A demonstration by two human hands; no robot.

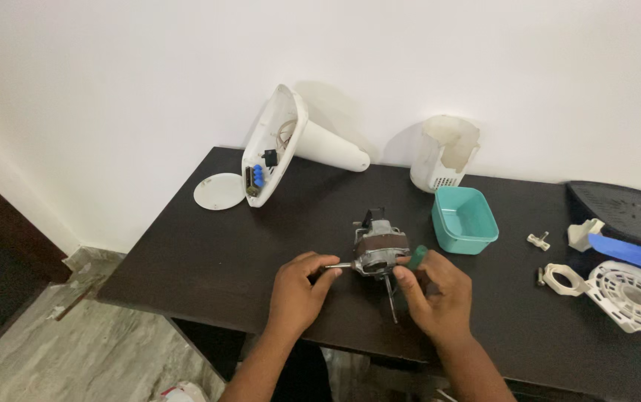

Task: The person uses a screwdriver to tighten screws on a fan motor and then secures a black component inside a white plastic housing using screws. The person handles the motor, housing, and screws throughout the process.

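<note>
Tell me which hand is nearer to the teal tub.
Right. The right hand holds a green-handled screwdriver at the fan motor, just below-left of the teal tub. The left hand grips the motor's shaft farther left.

Bare tabletop [208, 253] lies open from 7 to 10 o'clock of the fan motor [380, 249]. A teal tub [464, 219] crowds 2 o'clock; a white fan base [279, 145] blocks 11; a white grille [633, 298] and a clip [538, 240] lie at 3.

No packages, labels, signs or screens in view
</note>
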